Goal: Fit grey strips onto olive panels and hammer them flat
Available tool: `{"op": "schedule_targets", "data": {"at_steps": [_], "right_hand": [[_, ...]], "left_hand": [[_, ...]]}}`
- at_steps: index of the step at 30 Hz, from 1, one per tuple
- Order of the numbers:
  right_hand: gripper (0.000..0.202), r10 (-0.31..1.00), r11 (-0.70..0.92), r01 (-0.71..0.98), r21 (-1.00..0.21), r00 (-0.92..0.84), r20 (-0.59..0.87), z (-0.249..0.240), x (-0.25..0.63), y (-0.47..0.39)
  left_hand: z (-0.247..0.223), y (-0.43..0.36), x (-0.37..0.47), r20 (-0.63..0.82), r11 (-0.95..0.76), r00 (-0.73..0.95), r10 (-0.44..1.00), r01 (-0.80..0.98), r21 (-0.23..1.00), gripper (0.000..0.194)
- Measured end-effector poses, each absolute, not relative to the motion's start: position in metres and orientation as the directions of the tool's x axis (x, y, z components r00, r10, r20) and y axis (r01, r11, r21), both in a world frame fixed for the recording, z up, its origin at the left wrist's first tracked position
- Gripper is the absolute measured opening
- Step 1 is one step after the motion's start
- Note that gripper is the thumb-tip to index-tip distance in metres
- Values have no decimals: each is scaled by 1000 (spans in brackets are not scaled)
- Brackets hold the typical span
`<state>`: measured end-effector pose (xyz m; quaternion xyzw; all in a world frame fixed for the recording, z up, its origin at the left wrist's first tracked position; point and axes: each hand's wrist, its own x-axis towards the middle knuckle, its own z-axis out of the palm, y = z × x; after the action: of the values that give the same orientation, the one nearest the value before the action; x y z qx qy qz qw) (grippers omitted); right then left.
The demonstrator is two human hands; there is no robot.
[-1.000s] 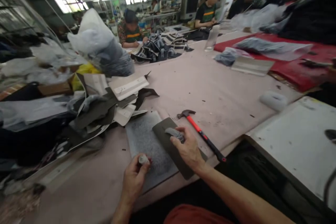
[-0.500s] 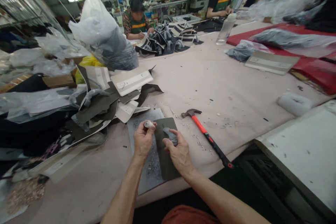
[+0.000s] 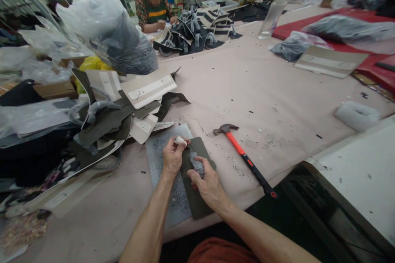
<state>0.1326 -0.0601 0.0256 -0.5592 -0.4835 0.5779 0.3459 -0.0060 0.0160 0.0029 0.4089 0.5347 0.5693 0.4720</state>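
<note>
My left hand (image 3: 173, 159) is closed round a small white roll (image 3: 179, 141), near the top of a dark olive panel (image 3: 197, 197). Between the thumb and fingers of my right hand (image 3: 209, 183) is a grey plastic-wrapped piece (image 3: 197, 165), held over the panel's middle. Under the panel lies a grey speckled board (image 3: 175, 209). To the right, a claw hammer (image 3: 243, 154) with a red and black handle rests on the table among small metal bits.
Stacked panels (image 3: 123, 119) and a large plastic bag (image 3: 105, 24) stand at the left. A bottle (image 3: 273, 16), a beige panel (image 3: 330, 61) and a foam roll (image 3: 357, 116) are at the right. Across the table a person (image 3: 154, 4) works beside striped pieces.
The view has tilted down slightly. My right hand has lowered the grey wrapped piece onto or close to the panel, and my left hand has moved nearer to it with the white roll.
</note>
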Motion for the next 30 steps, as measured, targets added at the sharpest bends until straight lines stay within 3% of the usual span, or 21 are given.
{"op": "schedule_targets", "data": {"at_steps": [9, 15, 17, 20, 22, 24, 27, 30], "right_hand": [[52, 929, -299, 109, -948, -193, -315, 23, 141, -59], [54, 930, -269, 178, -947, -209, -303, 25, 141, -59], [55, 942, -187, 230, -955, -234, -240, 32, 146, -58], [48, 979, 43, 330, -943, -201, -25, 41, 172, -50], [42, 985, 168, 504, -847, -113, 128, 39, 201, -40], [38, 981, 172, 737, -654, -70, 179, 30, 234, -28], [29, 999, 35, 920, -391, -43, -11, 17, 274, -12], [18, 946, -209, 863, -460, 60, -317, 29, 293, -8]], "left_hand": [[5, 15, -6, 23, -19, -169, 985, 22, 1000, 25], [4, 15, -4, 58, -36, -171, 984, 124, 992, 20], [3, 14, -3, 96, -61, -168, 981, 202, 977, 16], [3, 11, 0, 160, -98, -168, 973, 331, 939, 12], [4, 10, 2, 184, -106, -165, 969, 396, 912, 12], [4, 10, 3, 202, -114, -154, 967, 447, 887, 12], [5, 13, 4, 223, -138, -115, 968, 500, 855, 14], [13, 10, 8, 228, -148, -88, 970, 532, 834, 23]]}}
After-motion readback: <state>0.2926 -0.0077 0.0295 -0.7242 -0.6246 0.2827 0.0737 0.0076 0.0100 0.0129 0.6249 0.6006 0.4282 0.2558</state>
